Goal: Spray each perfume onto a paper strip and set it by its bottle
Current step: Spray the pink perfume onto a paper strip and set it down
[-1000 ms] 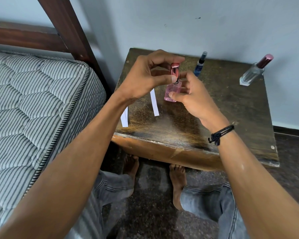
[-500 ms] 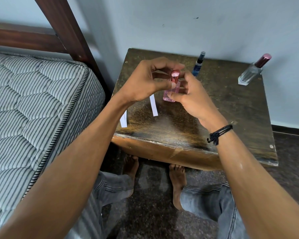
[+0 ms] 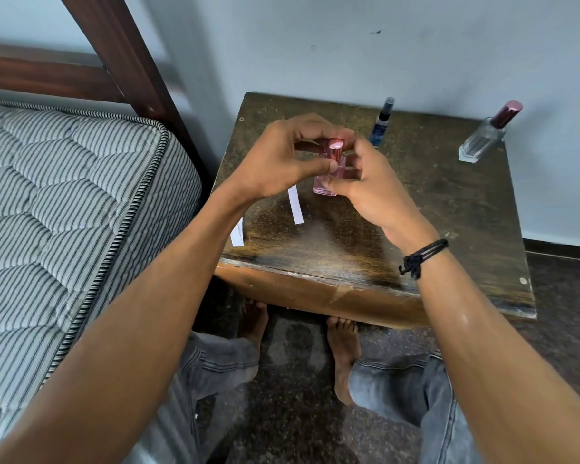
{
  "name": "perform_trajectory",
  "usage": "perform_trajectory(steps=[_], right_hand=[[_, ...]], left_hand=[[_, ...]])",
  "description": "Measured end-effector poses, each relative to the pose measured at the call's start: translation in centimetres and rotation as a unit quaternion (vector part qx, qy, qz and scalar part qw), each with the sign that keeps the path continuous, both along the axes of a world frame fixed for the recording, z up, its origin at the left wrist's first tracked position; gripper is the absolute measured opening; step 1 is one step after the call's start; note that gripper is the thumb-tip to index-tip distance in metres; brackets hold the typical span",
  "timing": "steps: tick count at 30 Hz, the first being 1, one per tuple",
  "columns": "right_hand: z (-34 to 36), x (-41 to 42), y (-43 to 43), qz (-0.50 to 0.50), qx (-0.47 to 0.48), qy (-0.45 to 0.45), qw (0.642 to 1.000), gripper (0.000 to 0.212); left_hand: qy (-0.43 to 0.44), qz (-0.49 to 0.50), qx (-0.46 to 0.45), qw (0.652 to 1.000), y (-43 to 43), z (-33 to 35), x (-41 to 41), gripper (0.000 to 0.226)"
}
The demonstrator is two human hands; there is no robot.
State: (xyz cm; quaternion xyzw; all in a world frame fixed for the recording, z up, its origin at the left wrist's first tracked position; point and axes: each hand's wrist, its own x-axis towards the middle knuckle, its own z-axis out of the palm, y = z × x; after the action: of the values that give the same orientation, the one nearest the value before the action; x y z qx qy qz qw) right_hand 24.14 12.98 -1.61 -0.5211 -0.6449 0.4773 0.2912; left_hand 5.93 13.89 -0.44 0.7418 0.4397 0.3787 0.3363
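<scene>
A small pink perfume bottle (image 3: 329, 177) stands on the dark wooden table (image 3: 432, 212), held between both hands. My right hand (image 3: 362, 185) grips its glass body from the right. My left hand (image 3: 282, 162) pinches its shiny pink cap (image 3: 335, 149) between thumb and fingers. One white paper strip (image 3: 296, 205) lies just left of the bottle. Another strip (image 3: 237, 233) lies at the table's left edge, partly hidden by my left forearm. A slim blue spray bottle (image 3: 381, 122) stands behind my hands. A clear bottle with a dark red cap (image 3: 489, 132) stands at the back right.
A striped mattress (image 3: 64, 212) and a dark wooden bed frame (image 3: 124, 51) close off the left side. The wall is right behind the table. My bare feet and jeans-clad legs are under and before the table's front edge.
The pink cap has come down onto the bottle; my left hand lowered with it. Both hands stay on the bottle in the same spot.
</scene>
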Motion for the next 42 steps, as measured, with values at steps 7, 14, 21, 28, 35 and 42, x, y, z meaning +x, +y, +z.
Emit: perform_trajectory(steps=[7,14,21,28,35,42], right_hand=[[0.04,-0.02,-0.01,-0.003,0.005,-0.01,1.0,0.037],[-0.16,0.07,-0.01,-0.014,-0.003,-0.023,1.0,0.034],[-0.2,0.15,0.13,-0.023,-0.006,-0.032,0.999,0.032],[-0.32,0.26,0.19,-0.024,0.002,-0.04,0.999,0.032],[-0.49,0.24,0.35,-0.025,0.006,-0.047,0.999,0.032],[-0.19,0.13,0.07,-0.024,0.004,-0.048,0.999,0.034]], left_hand=[[0.008,0.002,0.015,1.0,-0.01,-0.24,0.09,0.042],[-0.002,-0.006,-0.009,1.0,0.04,-0.16,0.04,0.044],[-0.027,-0.002,-0.061,0.998,0.21,-0.13,-0.6,0.05],[-0.028,0.016,-0.064,0.997,0.25,-0.4,-0.61,0.038],[-0.006,0.017,-0.055,0.998,0.46,-0.74,-0.68,0.032],[0.018,0.006,-0.05,0.999,0.63,-0.6,-0.75,0.031]])
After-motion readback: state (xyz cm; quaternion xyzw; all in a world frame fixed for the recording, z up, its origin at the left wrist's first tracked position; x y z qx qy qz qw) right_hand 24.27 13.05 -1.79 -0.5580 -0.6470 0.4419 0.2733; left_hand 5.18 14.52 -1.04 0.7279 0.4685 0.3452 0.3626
